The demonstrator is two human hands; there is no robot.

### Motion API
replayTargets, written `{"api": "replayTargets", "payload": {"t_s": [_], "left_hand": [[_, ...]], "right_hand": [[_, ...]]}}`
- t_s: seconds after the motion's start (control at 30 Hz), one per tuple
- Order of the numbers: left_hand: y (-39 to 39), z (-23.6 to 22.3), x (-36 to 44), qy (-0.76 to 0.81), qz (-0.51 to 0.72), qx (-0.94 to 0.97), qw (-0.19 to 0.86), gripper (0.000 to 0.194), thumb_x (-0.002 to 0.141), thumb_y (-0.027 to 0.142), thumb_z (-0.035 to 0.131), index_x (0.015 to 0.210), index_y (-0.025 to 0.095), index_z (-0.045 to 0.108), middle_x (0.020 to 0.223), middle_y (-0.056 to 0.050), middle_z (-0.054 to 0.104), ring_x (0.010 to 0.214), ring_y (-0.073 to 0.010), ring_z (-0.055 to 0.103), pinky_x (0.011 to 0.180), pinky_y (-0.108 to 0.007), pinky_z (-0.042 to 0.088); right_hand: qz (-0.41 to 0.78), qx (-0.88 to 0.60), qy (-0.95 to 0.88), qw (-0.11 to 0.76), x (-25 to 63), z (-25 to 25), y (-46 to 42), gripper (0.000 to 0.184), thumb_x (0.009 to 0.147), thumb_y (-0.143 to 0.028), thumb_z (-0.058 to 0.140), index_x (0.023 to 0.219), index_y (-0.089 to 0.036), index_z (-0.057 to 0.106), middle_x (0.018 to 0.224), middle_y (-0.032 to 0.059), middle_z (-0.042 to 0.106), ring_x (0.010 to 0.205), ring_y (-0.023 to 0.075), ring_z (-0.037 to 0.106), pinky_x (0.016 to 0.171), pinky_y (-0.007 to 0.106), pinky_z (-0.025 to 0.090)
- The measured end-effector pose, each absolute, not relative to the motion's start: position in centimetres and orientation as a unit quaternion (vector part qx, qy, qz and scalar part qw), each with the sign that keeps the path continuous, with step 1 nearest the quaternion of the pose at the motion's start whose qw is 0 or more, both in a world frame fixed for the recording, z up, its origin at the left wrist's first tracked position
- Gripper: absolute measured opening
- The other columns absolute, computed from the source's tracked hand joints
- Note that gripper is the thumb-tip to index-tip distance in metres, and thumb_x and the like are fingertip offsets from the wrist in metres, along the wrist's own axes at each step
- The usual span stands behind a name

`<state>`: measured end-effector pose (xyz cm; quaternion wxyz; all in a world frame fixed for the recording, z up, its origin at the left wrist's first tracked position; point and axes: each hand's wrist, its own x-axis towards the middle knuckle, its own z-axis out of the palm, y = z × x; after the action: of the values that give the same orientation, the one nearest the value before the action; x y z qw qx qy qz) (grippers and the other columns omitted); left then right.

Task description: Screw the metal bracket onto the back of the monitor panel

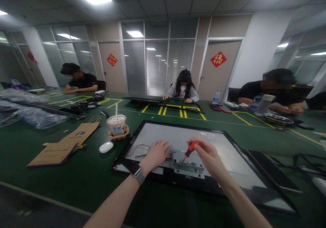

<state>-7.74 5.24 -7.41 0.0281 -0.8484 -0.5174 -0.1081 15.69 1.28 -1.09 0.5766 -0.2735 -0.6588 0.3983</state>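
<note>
A flat display panel (183, 133) with a black frame lies back side up on the table before me. Near its front edge sits a metal bracket (201, 169) with small parts inside. My right hand (208, 153) is closed around an orange-and-black screwdriver (189, 150), which tilts with its tip down in the bracket. Just left of the bracket, my left hand (158, 152) rests palm down with its fingers stretched out; its fingertips are partly hidden. Thin cables (139, 147) run out from beneath that hand across the panel.
Left of the panel stand a drink cup (116, 124) in a carrier, a white mouse (106, 147) and a brown paper bag (65, 143). A dark flat slab (272, 170) lies at the right. Across the green table (96, 190), several people sit; one person handles another dark panel (142, 100).
</note>
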Motion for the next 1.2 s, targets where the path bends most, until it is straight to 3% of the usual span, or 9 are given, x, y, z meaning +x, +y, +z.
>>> {"api": "replayTargets", "payload": {"t_s": [0.17, 0.3, 0.43, 0.67, 0.77, 0.93, 1.2], "left_hand": [[5.3, -7.4, -7.7, -0.516, -0.104, -0.850, 0.028, 0.036, 0.102, 0.028, 0.033, 0.133, 0.022, 0.052, 0.145, -0.010, 0.051, 0.136, -0.0234, 0.044, 0.112, -0.045, 0.036], [5.3, -7.4, -7.7, -0.516, -0.104, -0.850, 0.025, 0.036, 0.102, 0.027, 0.035, 0.133, 0.022, 0.052, 0.146, -0.010, 0.051, 0.137, -0.0237, 0.044, 0.113, -0.046, 0.036], [5.3, -7.4, -7.8, -0.524, -0.108, -0.844, 0.021, 0.037, 0.102, 0.026, 0.037, 0.136, 0.022, 0.050, 0.146, -0.010, 0.050, 0.135, -0.0237, 0.047, 0.113, -0.045, 0.036], [5.2, -7.2, -7.7, -0.524, -0.096, -0.846, 0.020, 0.038, 0.103, 0.027, 0.034, 0.136, 0.022, 0.051, 0.148, -0.010, 0.049, 0.138, -0.0233, 0.044, 0.113, -0.046, 0.036], [5.1, -7.1, -7.7, -0.521, -0.095, -0.848, 0.030, 0.038, 0.103, 0.027, 0.033, 0.136, 0.023, 0.051, 0.147, -0.009, 0.050, 0.137, -0.0229, 0.044, 0.113, -0.044, 0.036], [5.2, -7.3, -7.8, -0.522, -0.101, -0.846, 0.037, 0.038, 0.103, 0.027, 0.034, 0.137, 0.022, 0.050, 0.147, -0.010, 0.050, 0.136, -0.0241, 0.046, 0.112, -0.045, 0.037], [5.8, -8.2, -8.1, -0.526, -0.102, -0.843, 0.031, 0.040, 0.102, 0.027, 0.033, 0.139, 0.023, 0.048, 0.148, -0.010, 0.049, 0.137, -0.0248, 0.044, 0.113, -0.048, 0.036]], "right_hand": [[0.354, -0.285, -0.695, 0.557, 15.6, -0.5, 0.7, 0.029, 0.095, -0.042, 0.056, 0.115, -0.026, 0.069, 0.104, 0.0071, 0.074, 0.100, 0.0227, 0.069, 0.089, 0.038, 0.055], [0.313, -0.290, -0.705, 0.567, 15.6, -0.2, 0.7, 0.024, 0.094, -0.042, 0.058, 0.105, -0.026, 0.072, 0.102, 0.0066, 0.072, 0.095, 0.0212, 0.068, 0.085, 0.034, 0.055], [0.351, -0.266, -0.688, 0.578, 15.7, -0.3, 1.1, 0.020, 0.084, -0.043, 0.070, 0.089, -0.024, 0.075, 0.092, 0.0047, 0.067, 0.086, 0.0207, 0.067, 0.073, 0.031, 0.056], [0.372, -0.284, -0.684, 0.559, 15.9, -0.5, 1.1, 0.030, 0.093, -0.042, 0.059, 0.116, -0.026, 0.068, 0.101, 0.0065, 0.073, 0.095, 0.0224, 0.070, 0.087, 0.039, 0.055], [0.354, -0.289, -0.688, 0.565, 15.7, -0.4, 0.9, 0.026, 0.093, -0.042, 0.058, 0.108, -0.025, 0.071, 0.104, 0.0068, 0.072, 0.098, 0.0220, 0.068, 0.088, 0.037, 0.055], [0.347, -0.274, -0.683, 0.581, 15.6, 0.0, 0.8, 0.021, 0.083, -0.043, 0.070, 0.087, -0.023, 0.075, 0.089, 0.0045, 0.066, 0.084, 0.0201, 0.067, 0.070, 0.031, 0.057], [0.344, -0.325, -0.672, 0.570, 16.5, -0.3, 1.5, 0.037, 0.088, -0.046, 0.064, 0.116, -0.023, 0.070, 0.098, 0.0078, 0.076, 0.092, 0.0248, 0.072, 0.085, 0.041, 0.058]]}}
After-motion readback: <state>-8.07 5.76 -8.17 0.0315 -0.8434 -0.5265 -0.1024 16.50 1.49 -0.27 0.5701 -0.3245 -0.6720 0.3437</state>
